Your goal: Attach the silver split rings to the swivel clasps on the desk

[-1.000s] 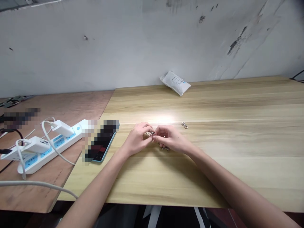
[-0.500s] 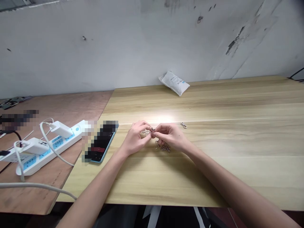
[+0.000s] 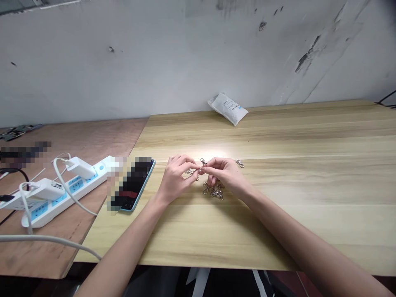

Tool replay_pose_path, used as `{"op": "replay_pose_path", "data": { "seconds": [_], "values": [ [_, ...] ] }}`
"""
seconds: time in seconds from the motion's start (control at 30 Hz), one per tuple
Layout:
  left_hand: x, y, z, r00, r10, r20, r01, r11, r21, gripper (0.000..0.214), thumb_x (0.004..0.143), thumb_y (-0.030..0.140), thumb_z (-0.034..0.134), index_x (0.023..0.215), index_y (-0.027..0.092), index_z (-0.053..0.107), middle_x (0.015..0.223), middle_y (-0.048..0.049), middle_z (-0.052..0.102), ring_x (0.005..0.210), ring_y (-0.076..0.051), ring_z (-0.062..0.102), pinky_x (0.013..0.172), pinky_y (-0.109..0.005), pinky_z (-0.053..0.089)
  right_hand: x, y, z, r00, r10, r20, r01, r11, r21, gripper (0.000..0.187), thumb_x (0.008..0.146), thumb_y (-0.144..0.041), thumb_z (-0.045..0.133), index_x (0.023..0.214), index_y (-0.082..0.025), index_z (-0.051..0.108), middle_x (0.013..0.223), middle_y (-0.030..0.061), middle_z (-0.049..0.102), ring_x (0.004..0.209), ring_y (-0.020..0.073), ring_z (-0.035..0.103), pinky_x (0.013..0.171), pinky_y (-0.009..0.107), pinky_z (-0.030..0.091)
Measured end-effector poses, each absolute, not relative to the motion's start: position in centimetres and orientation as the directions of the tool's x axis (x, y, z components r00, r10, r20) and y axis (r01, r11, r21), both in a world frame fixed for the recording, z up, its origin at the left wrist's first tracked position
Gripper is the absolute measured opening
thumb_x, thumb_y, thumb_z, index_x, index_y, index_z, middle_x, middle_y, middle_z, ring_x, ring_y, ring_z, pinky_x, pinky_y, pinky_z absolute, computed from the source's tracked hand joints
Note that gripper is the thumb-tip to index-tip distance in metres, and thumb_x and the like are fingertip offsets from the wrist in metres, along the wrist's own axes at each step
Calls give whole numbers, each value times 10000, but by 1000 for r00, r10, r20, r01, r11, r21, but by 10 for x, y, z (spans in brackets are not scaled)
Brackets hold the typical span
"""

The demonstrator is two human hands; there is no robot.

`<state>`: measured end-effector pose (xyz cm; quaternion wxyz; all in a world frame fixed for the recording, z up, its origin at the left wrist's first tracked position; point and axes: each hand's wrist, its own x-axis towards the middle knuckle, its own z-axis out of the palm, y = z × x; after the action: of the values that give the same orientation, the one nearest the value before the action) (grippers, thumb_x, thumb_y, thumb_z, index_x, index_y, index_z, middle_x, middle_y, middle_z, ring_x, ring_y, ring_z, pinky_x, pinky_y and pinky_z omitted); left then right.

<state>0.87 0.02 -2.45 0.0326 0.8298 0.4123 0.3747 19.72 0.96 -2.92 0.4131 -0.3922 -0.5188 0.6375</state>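
Observation:
Over the wooden table my two hands meet at the fingertips. My right hand (image 3: 225, 173) pinches a small metal swivel clasp (image 3: 203, 161), whose hook end points up above the fingers. My left hand (image 3: 178, 177) is closed at the thumb and forefinger on what looks like a key ring (image 3: 199, 170) at the clasp's lower end; fingertips partly cover it. Several loose key rings (image 3: 192, 173) lie behind the left fingers. A pile of metal clasps (image 3: 214, 191) rests below the right hand. Beyond its knuckles lies a clasp with a ring (image 3: 240, 163).
A phone (image 3: 134, 185) lies left of my hands. Farther left, a white power strip (image 3: 76, 186) with chargers and cables sits on a brownish board (image 3: 102, 136). A white plastic packet (image 3: 228, 109) lies at the table's back, near the wall (image 3: 173, 62).
The clasp now stands upright and shows more clearly above the fingertips. My left fingers have shifted slightly at its lower end. The view has moved a little.

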Motion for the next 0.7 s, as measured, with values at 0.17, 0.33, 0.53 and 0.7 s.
{"op": "replay_pose_path", "data": {
  "seconds": [0.17,0.33,0.53,0.7],
  "values": [
    [10,0,-25,416,665,621,685,-677,267,68,843,188,627,822,214,686,888,-17,705,871,-186,620,821,-356,387,198,11,-31,-349,931,-111,-151,-173,-973,273,656,-350,820,729,-141,660,692,29,696,506,84,590,483,206,489],
    [11,0,-24,354,771,530,612,-619,491,87,835,184,632,858,224,706,941,-31,674,942,-196,613,868,-384,428,198,13,-32,-343,934,-96,-184,-167,-969,265,639,-332,825,723,-137,667,684,28,691,511,90,591,515,232,521],
    [12,0,-20,290,938,192,298,-279,913,119,810,312,669,805,204,718,1052,-72,597,966,-197,614,724,-325,561,201,15,-31,-347,938,8,-166,-53,-985,274,641,-352,822,728,-144,666,681,17,680,523,95,598,528,244,535],
    [9,3,-20,302,950,80,220,-151,964,157,770,341,706,777,185,724,1099,-86,599,1037,-221,601,800,-341,552,201,14,-32,-357,930,87,-106,53,-993,290,680,-400,793,724,-150,656,712,23,674,538,96,589,533,256,526]
  ]
}}
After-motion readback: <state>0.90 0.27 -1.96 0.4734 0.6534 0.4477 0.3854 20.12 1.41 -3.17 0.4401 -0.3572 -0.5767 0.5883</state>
